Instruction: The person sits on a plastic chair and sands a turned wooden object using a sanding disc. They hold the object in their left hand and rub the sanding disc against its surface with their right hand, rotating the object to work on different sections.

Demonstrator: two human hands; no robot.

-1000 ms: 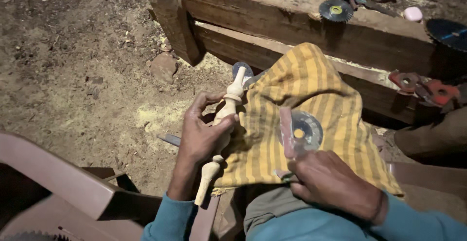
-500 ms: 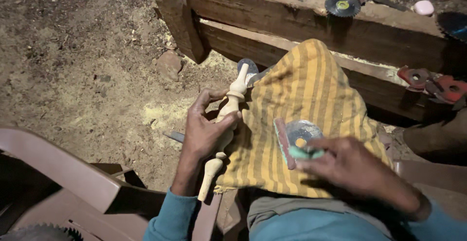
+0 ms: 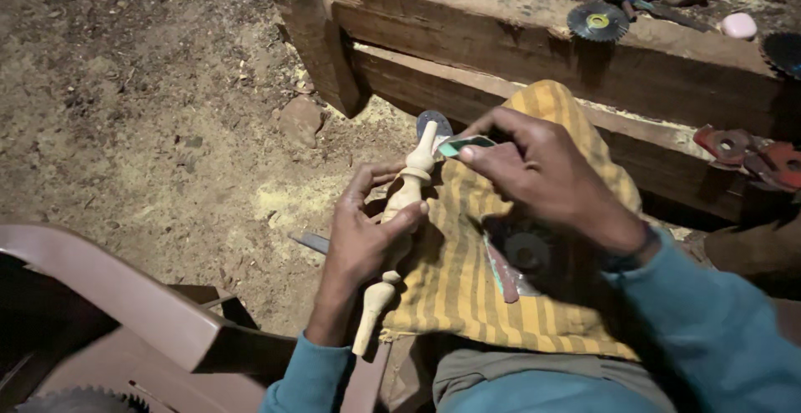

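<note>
Where right hand (image 3: 542, 175) shadows cloth (image 3: 467, 296), disc (image 3: 526, 250) barely discernible.

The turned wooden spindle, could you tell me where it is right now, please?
In the head view, the turned wooden spindle sits left of centre in the left hand, beside the yellow striped cloth.

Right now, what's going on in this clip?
A person sits over a sawdust-strewn dirt floor with a yellow striped cloth across the lap. The left hand grips a turned wooden spindle around its middle, tilted with its narrow tip up. The right hand pinches a small greenish strip, perhaps sandpaper, right beside the spindle's tip. A toothed circular blade lies on the wooden beam beyond.
</note>
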